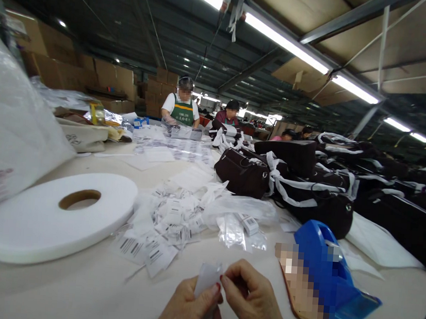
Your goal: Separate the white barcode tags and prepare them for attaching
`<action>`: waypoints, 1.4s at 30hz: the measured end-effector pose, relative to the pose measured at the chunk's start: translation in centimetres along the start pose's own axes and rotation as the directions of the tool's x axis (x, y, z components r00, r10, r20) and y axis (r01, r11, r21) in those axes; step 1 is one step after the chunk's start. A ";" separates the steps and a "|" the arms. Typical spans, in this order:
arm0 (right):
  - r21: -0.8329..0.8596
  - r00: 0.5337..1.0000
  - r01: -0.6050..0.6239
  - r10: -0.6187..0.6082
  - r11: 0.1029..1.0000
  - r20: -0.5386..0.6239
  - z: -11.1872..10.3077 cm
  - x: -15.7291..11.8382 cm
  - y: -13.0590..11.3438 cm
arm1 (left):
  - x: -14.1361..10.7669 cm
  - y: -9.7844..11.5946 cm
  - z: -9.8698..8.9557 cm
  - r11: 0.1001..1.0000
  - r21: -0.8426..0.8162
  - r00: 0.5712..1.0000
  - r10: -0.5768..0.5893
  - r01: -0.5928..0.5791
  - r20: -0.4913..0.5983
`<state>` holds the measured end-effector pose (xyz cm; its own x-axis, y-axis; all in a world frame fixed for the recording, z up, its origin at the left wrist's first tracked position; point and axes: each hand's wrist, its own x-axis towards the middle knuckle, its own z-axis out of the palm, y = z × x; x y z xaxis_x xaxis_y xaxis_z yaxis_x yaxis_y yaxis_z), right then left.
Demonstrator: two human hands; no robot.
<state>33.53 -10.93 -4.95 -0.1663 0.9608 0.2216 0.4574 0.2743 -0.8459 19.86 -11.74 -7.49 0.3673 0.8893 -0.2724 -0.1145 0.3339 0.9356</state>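
Observation:
Near the bottom centre, my left hand [190,303] is closed round a small whitish packet [207,277], its thumb lying across the front. My right hand [250,296] pinches at the packet's upper right edge with thumb and forefinger; what lies between those fingertips is too small to make out. Beyond my hands lies a loose heap of white printed labels [174,215]. Small clear plastic bags [232,230] sit just to its right. A blue tape dispenser [322,269] stands right of my right hand, beside a blurred-out flat object [301,287].
A big white roll [56,216] lies at the left, near a plastic-wrapped bundle [14,131]. Black bags with white wrapped straps [302,185] are piled at the right. Across the table, a person in a green apron [183,110] and another person [230,117] handle goods.

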 end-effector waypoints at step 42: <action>0.311 0.980 -0.172 0.129 0.935 0.152 -0.6 -0.4 1.0 | 0.2 -1.3 -0.2 0.998 0.050 0.998 -0.047 0.045 0.043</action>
<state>34.60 -11.01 -5.63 -0.2364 0.9711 0.0340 0.1842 0.0792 -0.9797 19.93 -11.98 -8.83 0.4120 0.8582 -0.3062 -0.0516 0.3574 0.9325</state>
